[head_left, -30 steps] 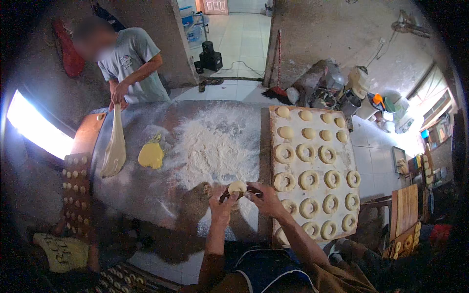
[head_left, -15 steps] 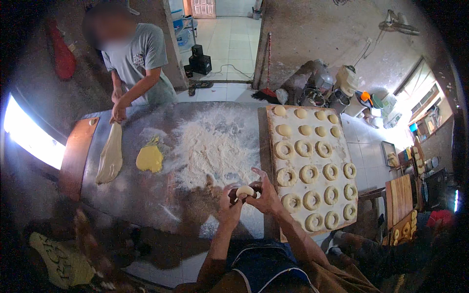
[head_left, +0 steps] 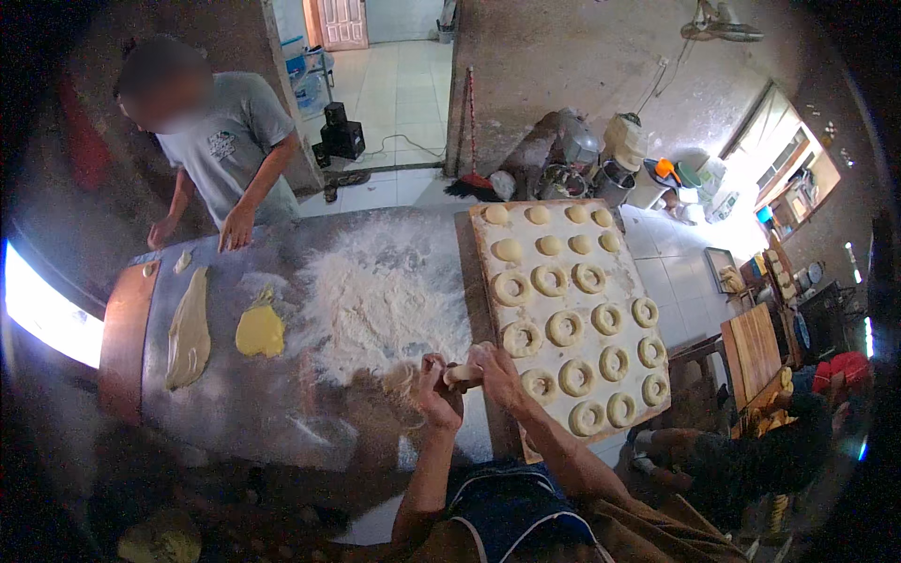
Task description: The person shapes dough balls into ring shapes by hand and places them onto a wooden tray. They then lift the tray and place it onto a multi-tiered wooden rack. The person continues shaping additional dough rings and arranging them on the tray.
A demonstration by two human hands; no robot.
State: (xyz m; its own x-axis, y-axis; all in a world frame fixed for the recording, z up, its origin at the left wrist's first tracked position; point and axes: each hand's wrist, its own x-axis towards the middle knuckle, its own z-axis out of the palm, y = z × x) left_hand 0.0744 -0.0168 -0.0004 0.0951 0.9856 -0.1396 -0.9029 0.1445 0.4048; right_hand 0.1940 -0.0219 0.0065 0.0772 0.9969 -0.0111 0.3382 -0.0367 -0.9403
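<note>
My left hand [head_left: 438, 391] and my right hand [head_left: 497, 373] are closed around a small pale piece of dough [head_left: 462, 373], held above the near part of a floury metal table [head_left: 235, 432]. Just beyond them spreads a heap of white flour [head_left: 375, 310]. To their right lies a board [head_left: 484, 310] bearing several rows of dough rings and round dough balls. A yellow soft lump [head_left: 259, 330] and a long slack strip of dough [head_left: 190, 328] rest on the table's left half, beside a small dough scrap [head_left: 183, 262].
A co-worker [head_left: 225, 150] stands at the far left edge. A wooden panel [head_left: 127, 319] is at the table's left end. Behind are a broom [head_left: 474, 174], buckets [head_left: 615, 178] and black boxes [head_left: 345, 139] by a doorway. At right are a person's legs [head_left: 685, 460] and wooden boards [head_left: 751, 352].
The co-worker has let go of the long dough, which now lies on the table, and has lowered both hands. My fingers have shifted around the dough piece, which now appears narrower.
</note>
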